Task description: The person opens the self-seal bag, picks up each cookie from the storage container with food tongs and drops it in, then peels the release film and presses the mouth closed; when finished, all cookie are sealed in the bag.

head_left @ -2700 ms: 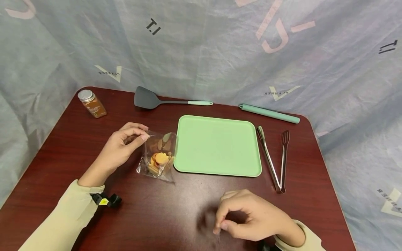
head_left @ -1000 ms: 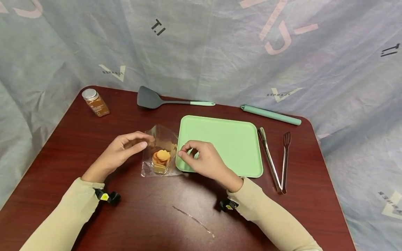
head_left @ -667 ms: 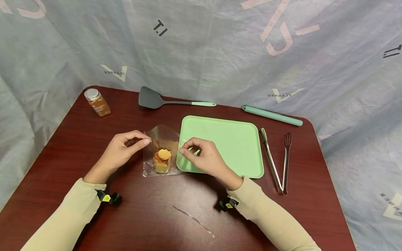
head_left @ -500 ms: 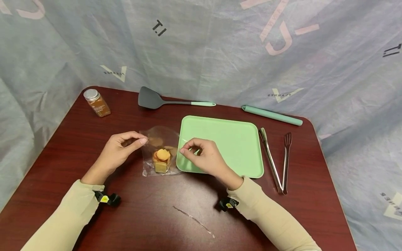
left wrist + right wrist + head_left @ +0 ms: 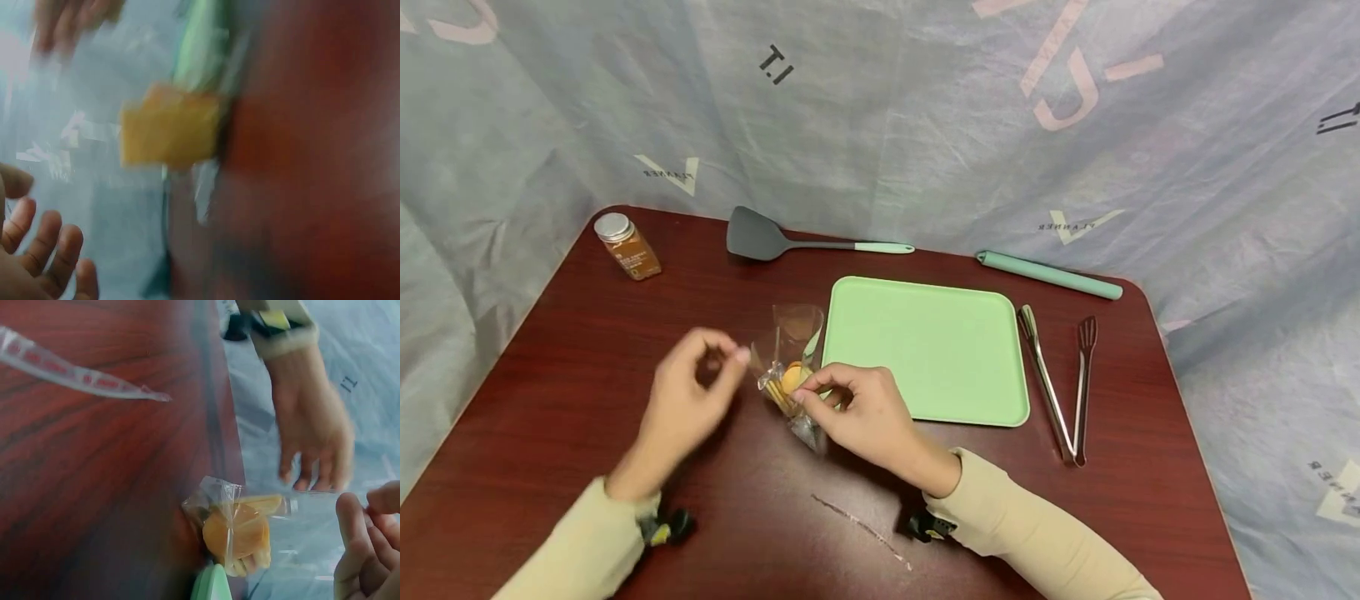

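Observation:
My right hand (image 5: 868,412) pinches the near right side of a clear plastic bag (image 5: 797,321), which sits just left of the green tray (image 5: 925,350). Several yellow and tan cookies (image 5: 234,537), round and rectangular, lie inside the bag. The left hand (image 5: 685,400) is blurred at the bag's left edge. Its thumb and index finger are close to the film, and in the left wrist view its fingers (image 5: 47,247) look loosely bent with nothing visible between them. A thin torn plastic strip (image 5: 861,525) lies on the table nearer the body.
A spice jar (image 5: 628,247) stands at the far left corner. The grey spatula (image 5: 756,235) and a green stick-like tool (image 5: 1048,275) lie along the back edge. Metal tongs (image 5: 1052,400) rest spread beside the tray's right side. A printed curtain (image 5: 880,108) hangs behind the table.
The right hand has dropped the strip and taken hold of the bag. Lately the right hand moved left and nearer, the bag narrowed and turned, and the left hand's pinch came off it.

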{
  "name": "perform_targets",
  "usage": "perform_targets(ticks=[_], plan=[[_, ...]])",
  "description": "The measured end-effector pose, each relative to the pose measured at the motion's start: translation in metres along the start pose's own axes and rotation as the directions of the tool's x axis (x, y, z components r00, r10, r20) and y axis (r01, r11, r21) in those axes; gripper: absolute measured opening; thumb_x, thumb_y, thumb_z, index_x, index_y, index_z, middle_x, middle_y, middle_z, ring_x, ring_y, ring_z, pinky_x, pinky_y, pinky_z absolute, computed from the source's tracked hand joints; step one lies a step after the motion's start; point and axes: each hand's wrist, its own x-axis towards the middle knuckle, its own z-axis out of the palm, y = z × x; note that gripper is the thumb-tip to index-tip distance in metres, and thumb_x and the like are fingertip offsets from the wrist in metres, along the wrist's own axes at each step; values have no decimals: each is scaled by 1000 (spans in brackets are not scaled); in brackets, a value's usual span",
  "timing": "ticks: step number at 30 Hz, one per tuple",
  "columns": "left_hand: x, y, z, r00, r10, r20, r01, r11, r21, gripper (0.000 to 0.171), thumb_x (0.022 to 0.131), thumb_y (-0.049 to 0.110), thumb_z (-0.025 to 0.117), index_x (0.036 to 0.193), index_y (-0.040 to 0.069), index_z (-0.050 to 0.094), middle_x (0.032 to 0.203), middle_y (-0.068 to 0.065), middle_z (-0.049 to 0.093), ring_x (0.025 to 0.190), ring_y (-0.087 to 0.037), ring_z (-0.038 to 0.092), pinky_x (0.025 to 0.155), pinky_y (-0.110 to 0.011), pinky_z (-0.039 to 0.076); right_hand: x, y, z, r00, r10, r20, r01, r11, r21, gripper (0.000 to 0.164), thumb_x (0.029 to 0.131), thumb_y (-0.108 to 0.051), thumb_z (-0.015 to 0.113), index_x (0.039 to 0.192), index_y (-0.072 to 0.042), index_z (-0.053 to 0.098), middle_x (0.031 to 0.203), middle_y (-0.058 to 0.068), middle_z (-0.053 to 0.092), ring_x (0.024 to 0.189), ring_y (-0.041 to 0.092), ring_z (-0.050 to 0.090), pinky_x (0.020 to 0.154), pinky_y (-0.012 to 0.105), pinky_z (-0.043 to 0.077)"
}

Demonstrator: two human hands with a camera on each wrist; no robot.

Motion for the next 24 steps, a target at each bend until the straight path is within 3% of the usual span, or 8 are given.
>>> perform_targets(ticks=[3, 5, 8, 15, 17, 20, 22, 24], plan=[[-27, 22, 5, 977, 214, -13, -209, 963, 172, 14, 88, 21, 77, 85, 12, 67, 86, 4, 64, 76, -14, 58, 69, -29, 45, 0, -3, 2, 1000, -1, -9, 2, 1000, 12, 4, 93, -17, 76, 90, -15, 77, 81, -13, 72, 63, -3, 64, 52, 21, 51], [-36, 31, 9, 961, 276, 1, -266, 927, 264, 21, 86, 34, 77, 84, 15, 69, 86, 8, 64, 73, -13, 58, 63, -33, 44, -1, -4, 3, 1000, -4, -6, 4, 1000, 15, 4, 94, -18, 76, 91, -16, 78, 82, -13, 72, 66, -3, 65, 52, 21, 50], [-39, 36, 15, 965, 261, 20, -251, 905, 343, 24, 85, 41, 76, 88, 17, 71, 88, 9, 65, 73, -12, 58, 56, -36, 46, -3, -4, 5, 1000, -19, 15, 18, 1000, 7, 5, 95, -20, 75, 91, -17, 78, 81, -15, 70, 66, -4, 61, 51, 17, 45], [-35, 32, 19, 971, 237, 18, -227, 901, 370, 16, 80, 23, 70, 94, 15, 75, 90, 7, 68, 69, -11, 57, 44, -34, 42, -3, 2, -3, 974, -144, 174, 146, 989, 3, 17, 96, -11, 72, 111, -12, 79, 100, -10, 73, 73, 2, 54, 57, 18, 43], [-35, 32, 18, 976, 215, 26, -209, 906, 367, 16, 83, 21, 65, 94, 16, 75, 91, 9, 68, 70, -10, 56, 45, -34, 43, -1, 10, -16, 964, -115, 238, 103, 993, 64, 20, 96, -5, 68, 111, -12, 78, 102, -7, 75, 70, 7, 56, 57, 22, 46], [-36, 34, 16, 986, 160, 43, -165, 922, 350, 17, 88, 23, 62, 95, 18, 76, 93, 12, 68, 72, -9, 57, 49, -34, 45, 8, 31, -41, 951, 11, 310, -53, 990, 129, 22, 97, 1, 62, 107, -10, 77, 99, 1, 75, 66, 18, 60, 54, 25, 47], [-38, 34, 14, 990, 129, 51, -138, 933, 332, 17, 90, 23, 62, 97, 20, 77, 94, 15, 67, 73, -8, 57, 51, -33, 45, 19, 46, -54, 938, 95, 332, -143, 982, 122, 23, 98, 4, 58, 106, -8, 75, 100, 4, 74, 71, 25, 64, 57, 27, 49], [-39, 35, 12, 992, 113, 57, -126, 943, 309, 17, 91, 23, 64, 99, 20, 78, 95, 16, 67, 75, -7, 57, 54, -32, 45, 35, 60, -60, 926, 116, 359, -160, 982, 97, 22, 99, 5, 57, 111, -6, 73, 105, 7, 73, 81, 28, 67, 65, 29, 52]])
